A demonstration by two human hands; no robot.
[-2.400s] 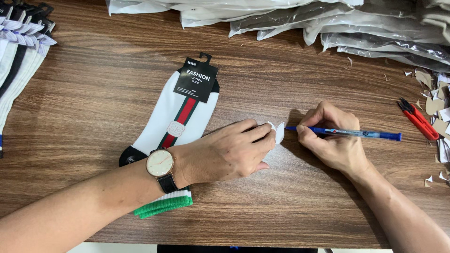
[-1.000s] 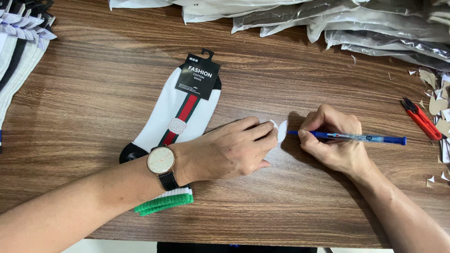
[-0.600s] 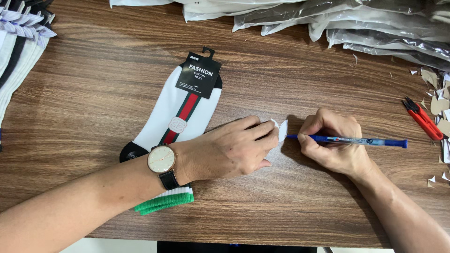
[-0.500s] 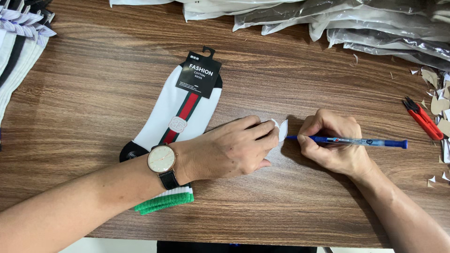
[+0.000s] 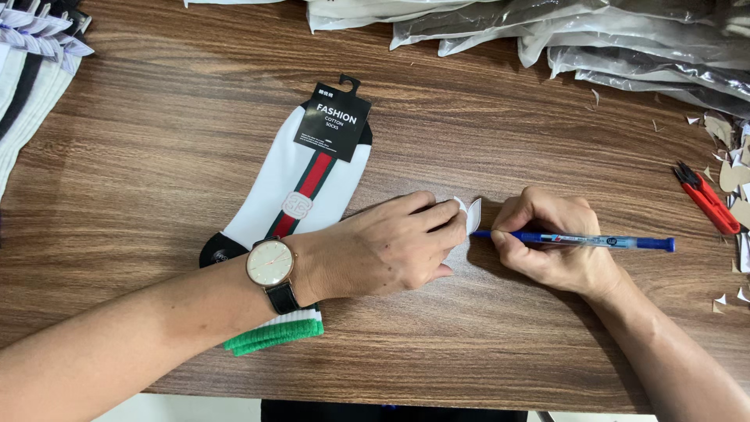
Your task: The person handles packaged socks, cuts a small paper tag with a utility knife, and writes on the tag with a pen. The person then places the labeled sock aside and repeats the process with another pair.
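Blue plastic pen (image 5: 582,240) sits clenched in your right hand (image 5: 556,244); your left hand (image 5: 383,250) fingers pin the small white paper tag (image 5: 473,216) steady beside it.

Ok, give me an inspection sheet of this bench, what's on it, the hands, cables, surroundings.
Surface: brown wooden table, wood grain visible.
Job's things: white sock with red-green stripe and black card header; small white label; blue pen.
Clutter: paper scraps, red cutter.
Hands: left hand pins the label, watch on the wrist; right hand holds the pen at the label.
Cables: nothing seen.
Surroundings: plastic-bagged packs at the far edge, stacked socks at left.
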